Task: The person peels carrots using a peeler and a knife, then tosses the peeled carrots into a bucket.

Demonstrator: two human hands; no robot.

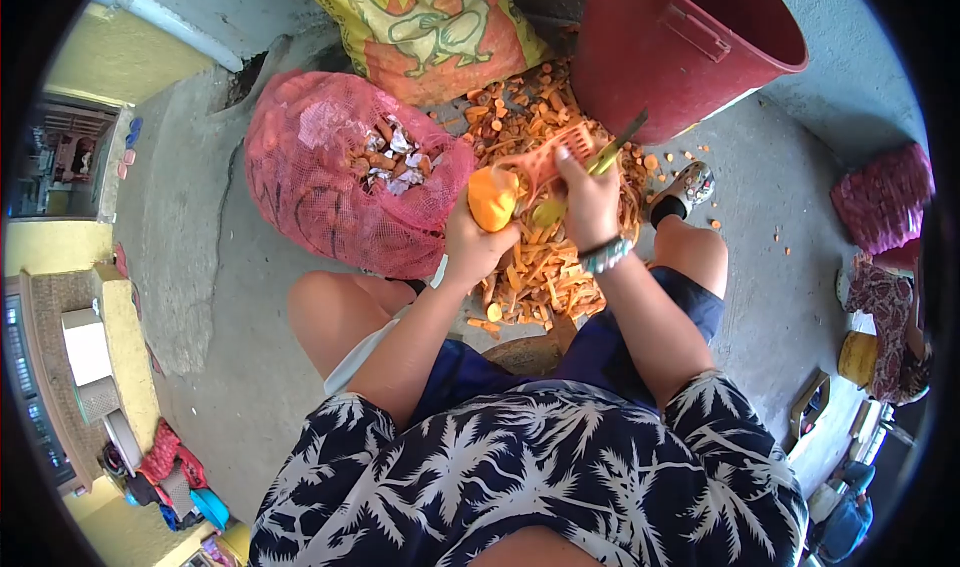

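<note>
My left hand (475,239) is wrapped round an orange, rounded piece of vegetable or fruit (492,199). In my right hand (592,197) is an orange plastic peeler-like tool (545,159), its wide end near the orange piece. A yellow-green handle with a dark blade (622,143) also sticks out of that hand. Below both hands, between my legs, lies a heap of orange peelings and cut pieces (550,272) on the floor.
A pink mesh sack (335,182) stands at the left. Behind the heap are a yellow and orange sack with printed chickens (425,32) and a tall red bin (665,52). A purple sack (882,199) is far right. Grey concrete floor (270,357) surrounds me.
</note>
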